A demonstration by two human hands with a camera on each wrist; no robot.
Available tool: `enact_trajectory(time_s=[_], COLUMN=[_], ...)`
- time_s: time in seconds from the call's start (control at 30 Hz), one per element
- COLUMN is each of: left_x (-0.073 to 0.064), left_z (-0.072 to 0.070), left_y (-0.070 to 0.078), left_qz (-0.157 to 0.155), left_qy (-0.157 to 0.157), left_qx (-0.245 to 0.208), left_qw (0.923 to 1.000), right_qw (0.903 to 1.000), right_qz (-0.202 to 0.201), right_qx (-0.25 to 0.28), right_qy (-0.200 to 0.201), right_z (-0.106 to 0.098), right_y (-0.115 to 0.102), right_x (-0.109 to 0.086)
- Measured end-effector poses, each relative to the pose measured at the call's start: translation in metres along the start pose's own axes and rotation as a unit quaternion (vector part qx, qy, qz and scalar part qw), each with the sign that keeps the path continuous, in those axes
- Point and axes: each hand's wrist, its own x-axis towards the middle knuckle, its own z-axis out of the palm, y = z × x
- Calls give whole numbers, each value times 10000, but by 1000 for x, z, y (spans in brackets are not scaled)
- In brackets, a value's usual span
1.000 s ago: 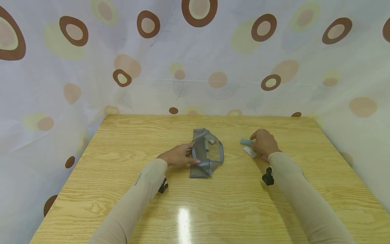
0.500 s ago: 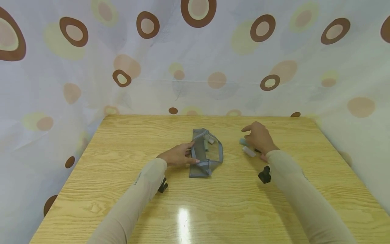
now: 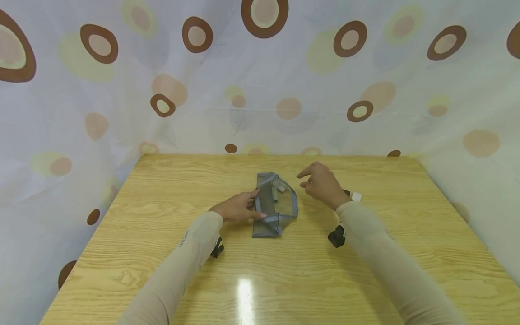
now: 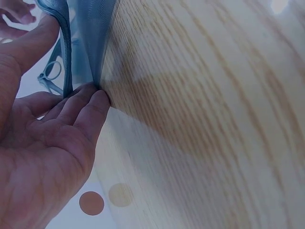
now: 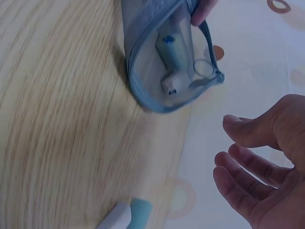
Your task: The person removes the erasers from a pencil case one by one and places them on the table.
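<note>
A grey-blue mesh zip pouch (image 3: 266,205) lies on the wooden table with its zipped mouth spread wide. My left hand (image 3: 239,206) holds the pouch by its near-left edge, thumb and fingers on the mesh. Inside, the right wrist view shows a pale green block-like piece (image 5: 172,51) and a small white piece (image 5: 174,82). My right hand (image 3: 322,184) hovers just right of the pouch, apart from it, with thumb and fingers spread and nothing between them. Below it in that wrist view lie a white piece (image 5: 116,217) and a teal piece (image 5: 139,213).
Beyond my right wrist, a small white piece (image 3: 356,197) and a dark piece (image 3: 346,192) partly show on the table (image 3: 183,180). A spotted curtain (image 3: 260,90) stands behind the table and along both sides.
My right hand has moved left, from over the loose pieces to near the pouch's mouth, carrying nothing visible. The left hand and the pouch stay where they were.
</note>
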Motion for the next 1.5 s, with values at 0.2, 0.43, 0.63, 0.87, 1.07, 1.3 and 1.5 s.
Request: enact_trajectory(time_s=[0.2, 0.43, 0.63, 0.87, 1.07, 1.3, 1.5], left_x=[1, 2, 3, 2, 2, 1, 1], left_z=[-1, -1, 0, -1, 0, 1, 0], left_y=[-1, -1, -2, -2, -2, 0, 0], left_qz=[30, 25, 79, 181, 223, 150, 64], left_qy=[-11, -16, -58, -75, -113, -124, -57], left_qx=[26, -58, -177, -121, -269, -301, -295], left_qw=[10000, 10000, 9998, 9997, 9993, 9994, 9995], right_qw=[9998, 9992, 9991, 9993, 9989, 9985, 9985], right_qz=[-145, -145, -25, 16, -96, 106, 186], right_qx=[-60, -225, -217, -68, -319, -398, -346], right_qy=[-120, -301, -353, -377, -333, -349, -383], right_z=[14, 33, 46, 54, 60, 64, 61], right_y=[-14, -20, -19, -20, -21, -18, -14], right_x=[3, 8, 8, 9, 12, 14, 15])
